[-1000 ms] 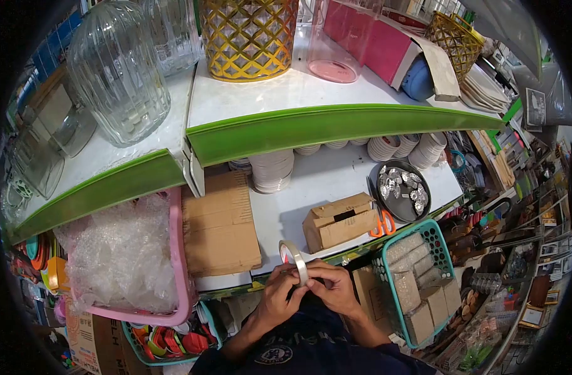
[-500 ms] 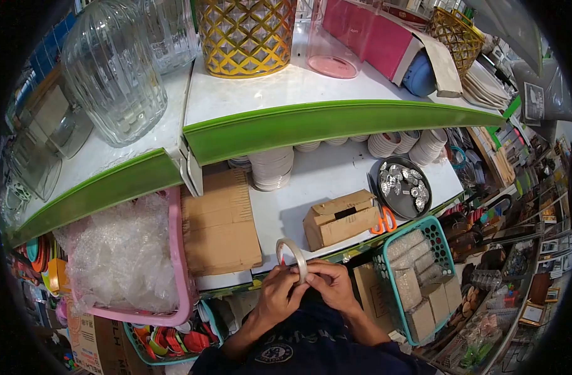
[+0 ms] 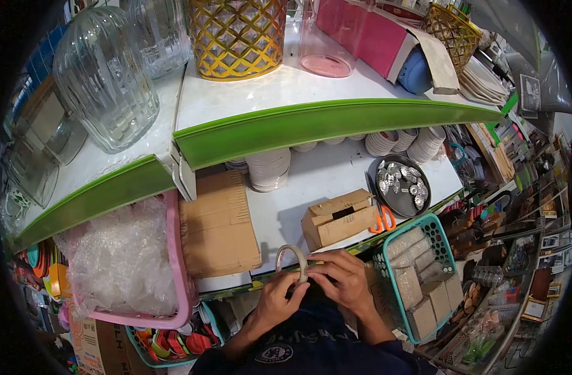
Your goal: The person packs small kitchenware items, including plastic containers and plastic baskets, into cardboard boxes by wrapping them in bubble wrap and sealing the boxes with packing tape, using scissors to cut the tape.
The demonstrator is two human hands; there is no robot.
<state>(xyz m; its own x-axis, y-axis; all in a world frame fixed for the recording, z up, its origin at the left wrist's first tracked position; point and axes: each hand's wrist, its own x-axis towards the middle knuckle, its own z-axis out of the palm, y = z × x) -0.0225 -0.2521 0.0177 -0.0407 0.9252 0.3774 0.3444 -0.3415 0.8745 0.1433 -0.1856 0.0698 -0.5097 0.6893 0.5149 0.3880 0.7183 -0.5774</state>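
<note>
A roll of clear adhesive tape (image 3: 302,257) stands on edge in front of my chest. My left hand (image 3: 278,300) is closed round its lower part, with the thumb along the near side. At the roll's right edge is my right hand (image 3: 345,281); its thumb and a fingertip meet at the tape while the index finger stretches out above. Just beyond my hands, a small brown cardboard box (image 3: 339,220) sits on the white shelf (image 3: 279,219). Orange-handled scissors (image 3: 382,220) lie beside the box, their blades partly hidden.
A pink basket (image 3: 181,269) of bubble wrap stands left, next to flat cardboard (image 3: 217,225). On the right are a teal basket (image 3: 447,240) of wrapped blocks and a dark pan (image 3: 392,206) with small metal molds. Above runs a green-edged shelf (image 3: 336,128) with a glass jar (image 3: 107,81).
My right hand's fingers have loosened and shifted slightly right, with the index finger lifted straighter. The roll remains in my left hand. The view has shifted slightly.
</note>
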